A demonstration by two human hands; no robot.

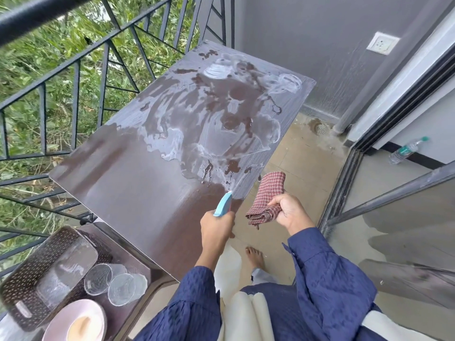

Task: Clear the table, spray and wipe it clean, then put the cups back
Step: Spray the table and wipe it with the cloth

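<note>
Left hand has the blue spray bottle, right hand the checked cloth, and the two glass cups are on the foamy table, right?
Not quite. The head view shows the two glass cups on the side table beside the basket, not the foamy table. Left hand holds the spray bottle, right hand the checked cloth.

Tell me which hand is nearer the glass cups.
Left. The left hand, gripping the spray bottle, is up and right of the cups; the right hand, holding the cloth, is farther right.
</note>
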